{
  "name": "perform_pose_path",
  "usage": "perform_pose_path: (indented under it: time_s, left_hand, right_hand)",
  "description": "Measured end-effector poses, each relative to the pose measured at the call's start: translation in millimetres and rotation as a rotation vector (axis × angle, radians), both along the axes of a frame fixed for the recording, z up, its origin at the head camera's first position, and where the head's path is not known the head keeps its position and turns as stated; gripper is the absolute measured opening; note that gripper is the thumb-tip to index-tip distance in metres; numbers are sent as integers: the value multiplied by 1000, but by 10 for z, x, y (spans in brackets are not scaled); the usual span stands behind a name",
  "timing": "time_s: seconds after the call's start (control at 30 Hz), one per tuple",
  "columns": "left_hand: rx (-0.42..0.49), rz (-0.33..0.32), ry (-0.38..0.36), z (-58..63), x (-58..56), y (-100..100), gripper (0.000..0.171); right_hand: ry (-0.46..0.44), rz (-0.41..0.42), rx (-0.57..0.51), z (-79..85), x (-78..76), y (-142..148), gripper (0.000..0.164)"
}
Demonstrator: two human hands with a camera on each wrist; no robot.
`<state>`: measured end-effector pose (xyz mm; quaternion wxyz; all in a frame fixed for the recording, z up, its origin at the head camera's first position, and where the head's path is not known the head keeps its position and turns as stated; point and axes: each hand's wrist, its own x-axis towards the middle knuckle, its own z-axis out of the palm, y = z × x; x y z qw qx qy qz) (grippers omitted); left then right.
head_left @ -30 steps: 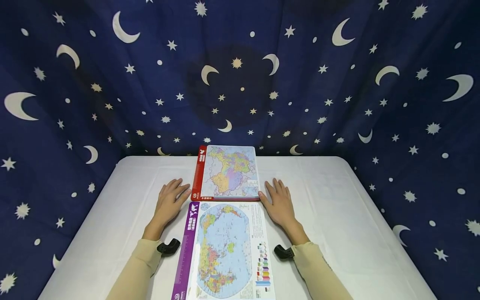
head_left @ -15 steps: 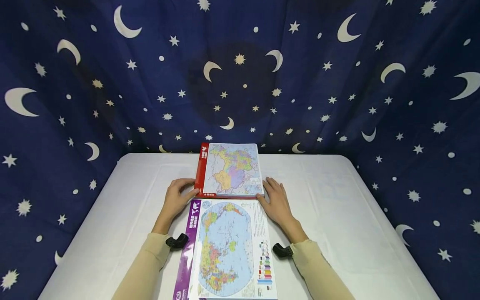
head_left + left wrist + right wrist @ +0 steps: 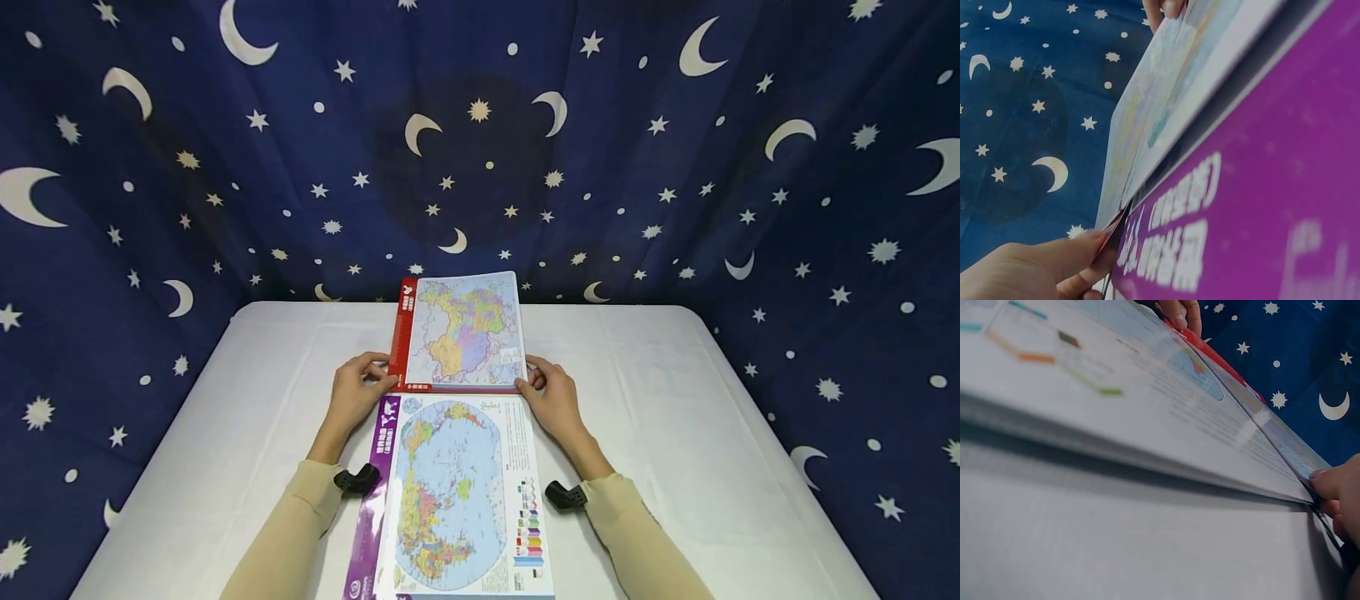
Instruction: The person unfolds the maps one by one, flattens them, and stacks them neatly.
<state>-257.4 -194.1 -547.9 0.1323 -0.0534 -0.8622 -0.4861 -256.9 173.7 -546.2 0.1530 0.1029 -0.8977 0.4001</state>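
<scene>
In the head view a red-edged map lies at the far middle of the table, its far edge looking slightly raised. My left hand pinches its near left corner, thumb on top and fingers below. At the near right corner my right hand pinches it with curled fingers. Directly in front lies a larger purple-edged world map, between my forearms. The left wrist view shows my left thumb on the map's edge. In the right wrist view, my right thumb presses the opposite edge.
A white cloth covers the table, with bare cloth on both sides of the maps. Behind and beside it hangs a dark blue curtain with moons and stars. Black wrist devices sit near both cuffs.
My left hand has moved right onto the red-edged map's corner. The right fingers have curled from lying flat to gripping its edge. The map's far edge has risen slightly.
</scene>
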Motion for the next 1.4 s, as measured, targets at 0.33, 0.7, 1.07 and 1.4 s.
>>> perform_pose_path:
  time_s: [0.33, 0.7, 1.07, 1.4]
  left_hand:
    - [16, 59, 13, 20, 5, 44, 34]
    - [65, 159, 77, -4, 24, 22, 29]
    - [87, 220, 86, 9, 63, 1, 27]
    - [85, 250, 97, 0, 69, -18, 19]
  right_hand:
    - [-18, -44, -45, -4, 4, 16, 42]
    - [-5, -119, -79, 11, 6, 64, 40]
    - [9, -149, -70, 2, 21, 137, 40]
    - [-13, -184, -74, -4, 28, 231, 40]
